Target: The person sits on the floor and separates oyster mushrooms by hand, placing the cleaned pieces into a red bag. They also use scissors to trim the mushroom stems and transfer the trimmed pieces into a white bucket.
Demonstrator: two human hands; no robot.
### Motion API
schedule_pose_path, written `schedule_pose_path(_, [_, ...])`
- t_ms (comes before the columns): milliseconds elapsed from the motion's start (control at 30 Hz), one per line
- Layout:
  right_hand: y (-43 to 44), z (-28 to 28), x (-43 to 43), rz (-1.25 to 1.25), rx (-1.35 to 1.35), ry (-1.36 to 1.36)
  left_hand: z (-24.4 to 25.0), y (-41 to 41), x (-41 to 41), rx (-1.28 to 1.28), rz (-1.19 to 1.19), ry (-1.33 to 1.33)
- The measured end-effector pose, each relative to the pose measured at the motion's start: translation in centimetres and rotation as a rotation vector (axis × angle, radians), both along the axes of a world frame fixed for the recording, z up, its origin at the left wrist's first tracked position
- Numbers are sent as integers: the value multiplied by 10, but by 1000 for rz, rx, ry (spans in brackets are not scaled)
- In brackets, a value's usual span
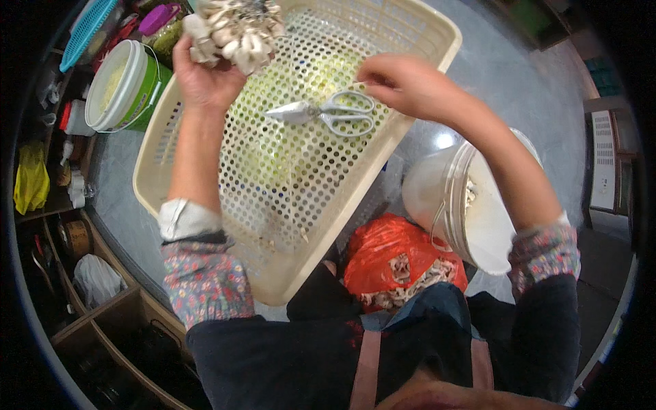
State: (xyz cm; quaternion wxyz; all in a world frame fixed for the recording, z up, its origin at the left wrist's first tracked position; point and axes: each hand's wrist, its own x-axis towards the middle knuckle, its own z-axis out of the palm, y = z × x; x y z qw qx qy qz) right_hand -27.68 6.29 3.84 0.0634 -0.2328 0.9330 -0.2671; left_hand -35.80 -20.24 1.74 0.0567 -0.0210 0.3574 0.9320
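My left hand [212, 84] holds up a clump of pale mushrooms [241, 38] with a dark patch on its top, over the far left part of a cream plastic basket [328, 266]. A pair of scissors with pale grey handles [293, 111] lies in the basket on its perforated floor, blades pointing left. Just above and right of the scissor handles is my right hand [405, 84], its fingers curled in. Whether those fingertips pinch a small piece is hidden. A few small scraps [304, 234] lie at the basket's near end.
Right of the basket, a white plastic bucket [435, 179] tilts with pale pieces inside. Near my lap sits a red plastic bag [379, 251] of mushroom pieces. At left stand a green-and-white tub [138, 87], a blue strainer basket [87, 33] and wooden compartments [102, 320].
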Motion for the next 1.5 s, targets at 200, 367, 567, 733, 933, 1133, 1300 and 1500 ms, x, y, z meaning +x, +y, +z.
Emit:
schedule_pose_path(200, [-57, -104, -52, 187, 764, -335, -21, -91, 54, 155, -119, 239])
schedule_pose_path(367, [-64, -120, -45, 131, 710, -300, -7, -98, 101, 21, 61, 173])
schedule_pose_path(567, [-55, -54, -46, 29, 606, -55, -12, -94, 122, 331, -211, 278])
schedule_pose_path(733, [10, 53, 51, -235, 206, -31, 17, -32, 145, 359, -321, 174])
schedule_pose_path(933, [94, 65, 233, -598, -571, -340, 56, 81, 192, 440, -574, 51])
schedule_pose_path(1133, [114, 48, 340, -688, -482, 75, 54, 172, 247, 349, -688, -67])
schedule_pose_path(1300, [142, 27, 376, -752, -256, 336, 46, 225, 285, 241, -669, -227])
schedule_pose_path(1500, [154, 5, 398, -833, -271, 270, 28, 253, 315, 50, -613, -262])
